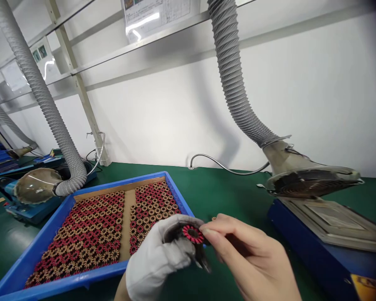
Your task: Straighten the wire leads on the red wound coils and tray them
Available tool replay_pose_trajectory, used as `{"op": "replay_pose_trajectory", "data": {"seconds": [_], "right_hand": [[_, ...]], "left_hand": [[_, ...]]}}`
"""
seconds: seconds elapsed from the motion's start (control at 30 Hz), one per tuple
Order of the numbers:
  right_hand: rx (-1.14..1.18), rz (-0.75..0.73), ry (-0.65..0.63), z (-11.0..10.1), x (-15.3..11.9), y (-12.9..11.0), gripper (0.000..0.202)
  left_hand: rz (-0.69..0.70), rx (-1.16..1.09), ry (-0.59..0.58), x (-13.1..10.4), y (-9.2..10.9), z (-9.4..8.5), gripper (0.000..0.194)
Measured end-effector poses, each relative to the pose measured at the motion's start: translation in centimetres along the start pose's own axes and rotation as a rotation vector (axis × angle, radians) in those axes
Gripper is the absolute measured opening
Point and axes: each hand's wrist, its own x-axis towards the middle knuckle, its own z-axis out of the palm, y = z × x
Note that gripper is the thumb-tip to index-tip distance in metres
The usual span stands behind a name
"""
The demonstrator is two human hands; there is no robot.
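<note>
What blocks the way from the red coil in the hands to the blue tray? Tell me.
Nothing visible does. The red coil is pinched between the gloved left hand and the bare right hand, just off the near right corner of the blue tray. Only bare green table lies around it.

1. The left hand [158, 261] wears a white glove and rises from the lower edge, fingers curled inward and thumb pointing toward the other hand.
2. The right hand [247, 261] is bare, palm turned down, its forefinger and thumb pinched together just beside the gloved thumb tip.
3. The two hands' fingertips meet or nearly meet; contact is probably there, but blur hides it.
</note>
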Motion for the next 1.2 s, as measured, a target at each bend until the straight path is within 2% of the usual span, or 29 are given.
{"op": "replay_pose_trajectory", "data": {"seconds": [0.07, 0.13, 0.2, 0.27, 0.4, 0.47, 0.57, 0.77, 0.93, 1.03, 1.1, 1.2], "right_hand": [[-0.139, -0.089, -0.034, -0.3, -0.1, 0.0, 0.019], [-0.271, -0.125, -0.136, -0.6, 0.0, 0.0, 0.023], [-0.361, -0.126, -0.245, -1.1, 0.1, 0.2, 0.028], [-0.385, -0.086, -0.299, -1.6, 0.3, 0.4, 0.03], [-0.209, 0.004, -0.258, -2.2, 0.6, 0.7, 0.018], [-0.079, 0.005, -0.316, -2.2, 0.5, 0.8, 0.026], [0.077, 0.025, -0.428, -1.7, 0.5, 0.9, 0.023], [0.195, 0.071, -0.265, -0.7, 1.0, 0.8, 0.024], [0.398, 0.144, -0.218, -0.2, 1.1, 1.5, 0.019], [0.535, 0.193, -0.185, 0.2, 1.0, 1.6, 0.02], [0.491, 0.173, -0.149, 0.3, 0.9, 1.4, 0.023], [0.277, 0.09, -0.068, 0.1, 0.8, 1.0, 0.025]], "left_hand": [[0.045, -0.008, 0.044, 0.2, 0.0, 0.1, 0.027], [0.088, -0.055, 0.059, 0.4, 0.0, 0.4, 0.029], [0.124, -0.124, 0.038, 0.5, -0.1, 0.6, 0.029], [0.148, -0.167, -0.007, 0.4, -0.3, 0.7, 0.031], [0.056, -0.054, -0.043, 0.5, -0.6, 0.5, 0.028], [0.012, 0.025, -0.044, 0.7, -0.7, 0.4, 0.027], [0.006, 0.051, -0.061, 1.0, -0.6, 0.5, 0.033], [-0.025, 0.067, -0.081, 1.2, 0.0, 1.1, 0.026], [-0.052, 0.042, 0.068, 1.0, 0.1, 2.1, 0.029], [-0.084, 0.09, 0.099, 0.5, -0.1, 2.2, 0.027], [-0.077, 0.133, 0.126, 0.1, -0.1, 2.2, 0.028], [-0.058, 0.223, 0.144, -0.2, 0.1, 2.2, 0.026]]}}
